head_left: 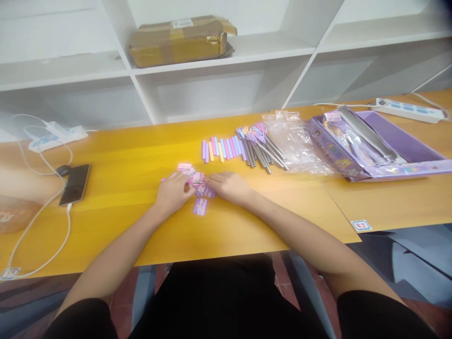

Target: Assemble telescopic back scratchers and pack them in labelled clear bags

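We count one left hand (173, 194) and one right hand (229, 187), one slim silvery rod (197, 182), several overlapping printed cards (200, 206) we cannot number, roughly a dozen short pastel sticks (221, 152), and over ten metal-shafted sticks (263, 151). We also see one smartphone (78, 180), two power strips (411, 111), one cardboard carton (180, 44), one purple printed box (406, 169) and two table labels (361, 225).

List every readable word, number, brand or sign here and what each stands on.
None can be read.
White label on the cardboard box: too blurred.
Print on the small cards: too small and blurred.
Lettering on the purple box: too blurred.
Stickers near the front edge of the table: too small and blurred.
Reddish mark at the picture's left edge: too blurred.
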A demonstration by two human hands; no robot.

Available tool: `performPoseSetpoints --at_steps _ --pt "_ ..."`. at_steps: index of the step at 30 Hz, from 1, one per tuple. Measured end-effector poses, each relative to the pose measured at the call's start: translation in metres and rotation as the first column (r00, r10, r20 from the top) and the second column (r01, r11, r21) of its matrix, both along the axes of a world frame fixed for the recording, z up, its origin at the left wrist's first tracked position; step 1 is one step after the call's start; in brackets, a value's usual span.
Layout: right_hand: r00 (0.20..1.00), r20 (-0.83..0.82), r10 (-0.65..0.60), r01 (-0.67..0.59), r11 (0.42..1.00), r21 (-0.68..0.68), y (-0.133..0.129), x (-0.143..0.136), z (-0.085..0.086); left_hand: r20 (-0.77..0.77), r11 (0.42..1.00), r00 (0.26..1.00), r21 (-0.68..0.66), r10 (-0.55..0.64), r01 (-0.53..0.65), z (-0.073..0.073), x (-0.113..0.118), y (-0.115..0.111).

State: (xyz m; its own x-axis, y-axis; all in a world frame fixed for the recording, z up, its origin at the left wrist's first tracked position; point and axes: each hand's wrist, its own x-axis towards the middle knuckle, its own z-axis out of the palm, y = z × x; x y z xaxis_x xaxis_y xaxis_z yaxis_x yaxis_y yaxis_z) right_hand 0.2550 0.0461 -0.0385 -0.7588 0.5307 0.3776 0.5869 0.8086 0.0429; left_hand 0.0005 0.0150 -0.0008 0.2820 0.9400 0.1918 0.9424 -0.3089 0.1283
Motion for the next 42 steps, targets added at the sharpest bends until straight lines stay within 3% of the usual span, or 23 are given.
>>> performPoseSetpoints --at_steps 32,42 --pt "1.0 -0.01 -0.007 0.007 1.0 -0.004 0.008 0.001 0.001 0.04 0.999 0.998 0.016 0.049 -0.05 -0.004 -0.011 0.013" --pt "0.996 -0.067 -0.055 0.056 0.998 0.023 0.019 0.007 0.0 0.023 0.993 0.993 -0.035 0.113 -0.112 0.01 -0.018 0.025"
